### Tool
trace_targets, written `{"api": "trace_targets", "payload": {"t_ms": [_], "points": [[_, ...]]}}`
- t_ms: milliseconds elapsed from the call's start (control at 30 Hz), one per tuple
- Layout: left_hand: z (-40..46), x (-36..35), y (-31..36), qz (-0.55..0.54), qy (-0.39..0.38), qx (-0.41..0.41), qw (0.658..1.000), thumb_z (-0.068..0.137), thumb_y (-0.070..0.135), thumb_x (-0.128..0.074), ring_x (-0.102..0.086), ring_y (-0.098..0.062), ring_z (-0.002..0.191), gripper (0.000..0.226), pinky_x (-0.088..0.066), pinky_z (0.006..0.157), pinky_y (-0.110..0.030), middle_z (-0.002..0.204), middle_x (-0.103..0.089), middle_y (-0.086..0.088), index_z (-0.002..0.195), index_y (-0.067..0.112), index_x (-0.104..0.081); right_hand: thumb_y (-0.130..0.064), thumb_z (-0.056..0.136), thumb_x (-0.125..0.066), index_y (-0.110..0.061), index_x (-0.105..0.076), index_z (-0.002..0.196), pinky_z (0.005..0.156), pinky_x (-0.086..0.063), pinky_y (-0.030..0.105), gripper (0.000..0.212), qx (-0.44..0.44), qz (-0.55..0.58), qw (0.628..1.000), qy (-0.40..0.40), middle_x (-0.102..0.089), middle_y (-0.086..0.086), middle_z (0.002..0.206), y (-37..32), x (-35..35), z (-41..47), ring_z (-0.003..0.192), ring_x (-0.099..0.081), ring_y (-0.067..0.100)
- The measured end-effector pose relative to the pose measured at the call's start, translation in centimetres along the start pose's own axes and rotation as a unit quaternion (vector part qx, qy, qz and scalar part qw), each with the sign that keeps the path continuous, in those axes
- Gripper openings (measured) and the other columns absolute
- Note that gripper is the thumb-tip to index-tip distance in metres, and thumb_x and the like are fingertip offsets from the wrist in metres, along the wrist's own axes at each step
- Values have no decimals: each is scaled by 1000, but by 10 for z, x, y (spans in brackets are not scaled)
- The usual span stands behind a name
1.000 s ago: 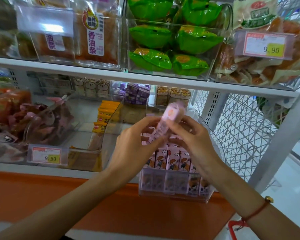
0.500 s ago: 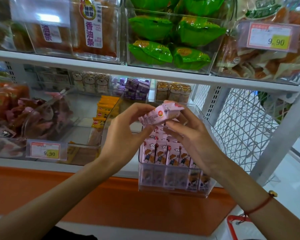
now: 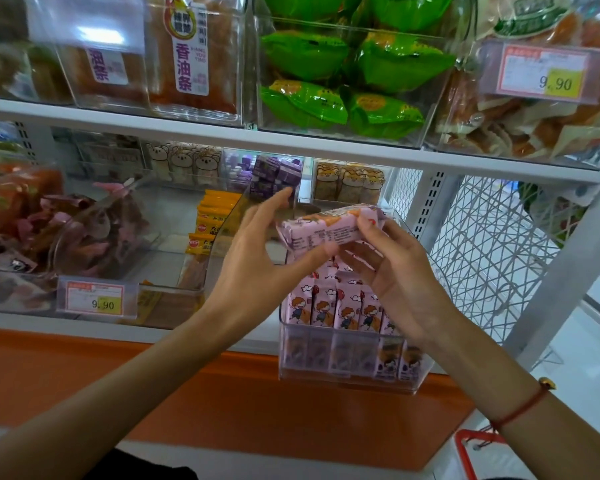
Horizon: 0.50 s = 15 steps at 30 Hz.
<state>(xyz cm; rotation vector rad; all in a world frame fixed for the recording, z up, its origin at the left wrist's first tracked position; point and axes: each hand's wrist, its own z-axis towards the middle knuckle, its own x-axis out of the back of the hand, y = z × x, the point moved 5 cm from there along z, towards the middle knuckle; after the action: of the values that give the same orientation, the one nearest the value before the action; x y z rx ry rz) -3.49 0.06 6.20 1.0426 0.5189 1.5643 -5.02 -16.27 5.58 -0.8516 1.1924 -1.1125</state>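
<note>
packet (image 3: 329, 231) between left hand (image 3: 257, 261), right hand (image 3: 400, 275)

One wide-angle camera worn on the person's head faces forward and slightly down at a white metal shop shelf (image 3: 153, 123), within arm's reach. The left hand (image 3: 257, 258) and right hand (image 3: 400, 275) meet mid-frame on a pink plastic snack packet (image 3: 326, 230), forearms entering from the bottom corners.

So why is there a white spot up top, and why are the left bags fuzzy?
Head view: the spot is light glaring off a clear label holder; head view: the left bags are blurred near the frame's edge; head view: the pink packet is sharper, its small print unreadable.
</note>
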Motion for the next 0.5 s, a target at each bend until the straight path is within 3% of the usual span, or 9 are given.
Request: {"api": "trace_targets", "payload": {"t_ms": [67,133,233,300,400,500], "points": [[-1,-4,-3,-70,-15,14,997,71,53,-66,-64,-1,98,49,-56,82,-23,103,-67,17,115,34,-56,-26,75,-64,-9,-60,112,75,-57,29,41,-15,22,1000,-7,-70,5,96,1,-1,0,93,-68,20],[-3,-2,1,-88,5,-27,996,77,38,-69,-65,0,93,28,-53,73,-14,99,-69,19,104,35,-61,-28,79,-63,-8,-59,114,73,-57,28,41,-38,35,998,-24,-69,6,100,4,-5,-1,94,-67,21],[-4,4,4,-49,28,-81,995,77,19,-75,-63,-3,93,38,-55,74,-18,101,-66,19,103,40,-58,-35,82,-61,-11,-60,112,67,-56,25,39,-66,28,996,-43,-68,6,99,6,-9,-2,85,-68,18],[-4,2,4,1,-1,-103,995,73,18,-79,-62,-3,97,47,-56,79,-23,106,-63,19,105,41,-55,-26,83,-60,-9,-58,119,66,-55,22,39,-58,36,997,-39,-70,4,93,5,-8,-2,82,-68,14],[-8,-6,0,32,-72,-97,992,66,34,-83,-57,1,108,61,-51,89,-18,119,-57,23,118,37,-51,-11,85,-58,-11,-52,129,72,-57,29,44,-25,35,999,-21,-69,10,103,0,-1,-1,94,-68,21],[-8,-7,0,14,-68,-75,995,66,52,-76,-57,6,107,60,-47,93,-15,116,-60,25,118,37,-51,-21,74,-66,-25,-55,126,84,-56,41,53,37,-52,998,-3,-62,9,120,-7,2,-2,102,-67,24]]}}
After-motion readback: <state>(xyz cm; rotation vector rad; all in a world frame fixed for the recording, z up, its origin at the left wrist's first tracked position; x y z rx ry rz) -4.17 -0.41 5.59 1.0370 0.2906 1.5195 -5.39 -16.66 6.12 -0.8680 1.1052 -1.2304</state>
